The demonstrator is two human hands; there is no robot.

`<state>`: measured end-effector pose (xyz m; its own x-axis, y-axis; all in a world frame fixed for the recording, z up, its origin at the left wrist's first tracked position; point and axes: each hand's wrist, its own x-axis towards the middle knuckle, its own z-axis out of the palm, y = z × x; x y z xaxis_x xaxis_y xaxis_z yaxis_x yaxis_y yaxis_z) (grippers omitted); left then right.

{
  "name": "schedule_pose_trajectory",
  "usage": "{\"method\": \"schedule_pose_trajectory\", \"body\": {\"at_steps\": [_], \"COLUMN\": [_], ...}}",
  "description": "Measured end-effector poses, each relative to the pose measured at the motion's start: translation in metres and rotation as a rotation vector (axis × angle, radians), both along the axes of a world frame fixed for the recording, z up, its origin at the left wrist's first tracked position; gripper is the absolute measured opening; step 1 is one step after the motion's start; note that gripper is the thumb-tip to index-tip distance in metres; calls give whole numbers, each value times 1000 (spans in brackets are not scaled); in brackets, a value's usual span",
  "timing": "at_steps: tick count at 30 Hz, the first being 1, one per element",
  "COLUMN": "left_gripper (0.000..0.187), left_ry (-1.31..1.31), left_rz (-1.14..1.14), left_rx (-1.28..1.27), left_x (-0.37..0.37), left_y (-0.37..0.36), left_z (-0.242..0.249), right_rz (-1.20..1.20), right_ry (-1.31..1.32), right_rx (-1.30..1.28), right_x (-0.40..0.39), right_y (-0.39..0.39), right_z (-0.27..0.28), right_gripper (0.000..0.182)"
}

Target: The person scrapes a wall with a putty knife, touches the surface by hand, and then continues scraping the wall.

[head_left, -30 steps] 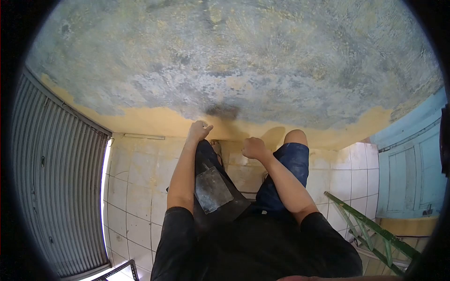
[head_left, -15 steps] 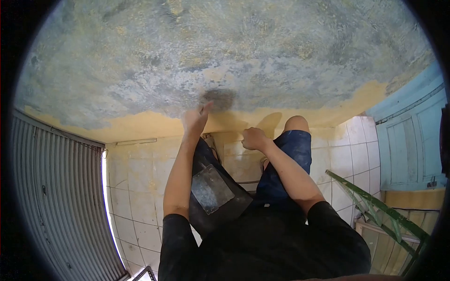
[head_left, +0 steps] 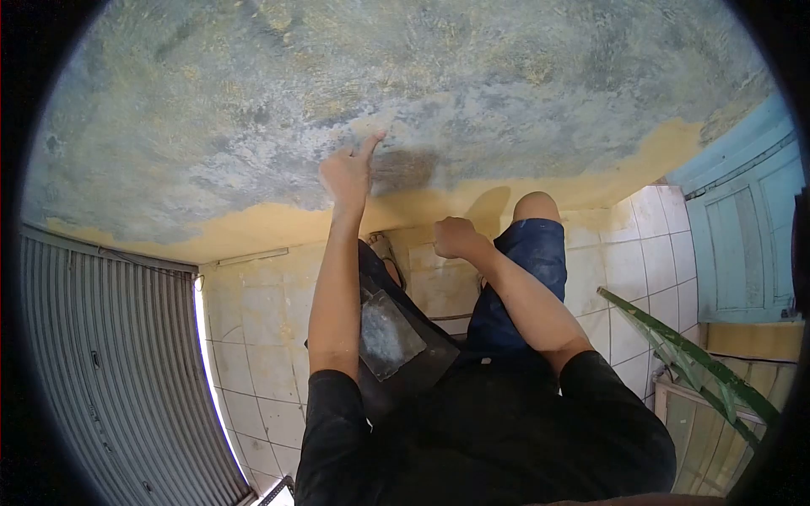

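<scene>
My left hand (head_left: 346,174) is up against the patchy grey wall (head_left: 506,110), above its yellow lower band. One digit stretches out along the wall toward the upper right. The other fingers are bent and mostly hidden, so whatever lies under them does not show. Lower and to the right, my right hand (head_left: 456,238) is closed in a fist in front of my bent knee, apart from the wall. Its inside faces away from me, and I cannot see if anything is in it. A dark, dusty square patch (head_left: 388,333) lies over my left thigh.
A corrugated metal shutter (head_left: 101,354) stands at the left. On the right are a light blue door (head_left: 742,244) and a green slanted frame (head_left: 683,350) that leans close to my right elbow. White floor tiles (head_left: 253,354) run beneath me.
My left hand has moved up the wall. My right hand stays closed and has risen slightly in view. The whole view has shifted a little.
</scene>
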<state>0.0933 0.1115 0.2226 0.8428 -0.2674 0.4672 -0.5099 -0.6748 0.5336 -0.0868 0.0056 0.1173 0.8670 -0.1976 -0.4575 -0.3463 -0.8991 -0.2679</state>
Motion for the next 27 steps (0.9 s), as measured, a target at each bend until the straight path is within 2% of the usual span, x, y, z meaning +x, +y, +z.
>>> {"method": "schedule_pose_trajectory", "body": {"at_steps": [4, 10, 12, 13, 15, 18, 21, 22, 24, 26, 27], "left_gripper": [66, 64, 65, 65, 65, 68, 73, 73, 75, 70, 62], "left_ry": [43, 247, 403, 404, 533, 587, 643, 645, 708, 918, 921], "left_rz": [-51, 3, -29, -32, -29, 21, 16, 18, -223, -417, -456], "left_rx": [-161, -392, -603, -600, -768, -823, -880, -880, -557, -365, -252], "left_x": [9, 8, 10, 12, 14, 16, 26, 22, 15, 28, 19], "left_y": [2, 7, 9, 9, 11, 15, 28, 33, 42, 51, 54], "left_z": [-7, -4, -5, -6, -8, -15, -45, -53, -73, -128, -141], "right_rz": [1, -21, -19, -13, -20, -24, -36, -49, -42, -32, -34], "right_ry": [11, -22, -11, 0, -9, 0, 9, -2, -27, -47, -38], "right_rx": [-8, 23, 28, 31, 31, 33, 33, 30, 22, 14, 10], "right_x": [3, -2, -3, -4, -6, -7, -7, -8, -10, -9, -7], "right_y": [0, 1, 0, -1, -1, -2, -5, -5, -7, -8, -9], "right_z": [-4, 11, 15, 16, 18, 18, 13, 10, 5, 2, 1], "right_gripper": [31, 31, 30, 30, 29, 29, 29, 29, 28, 28, 28]}}
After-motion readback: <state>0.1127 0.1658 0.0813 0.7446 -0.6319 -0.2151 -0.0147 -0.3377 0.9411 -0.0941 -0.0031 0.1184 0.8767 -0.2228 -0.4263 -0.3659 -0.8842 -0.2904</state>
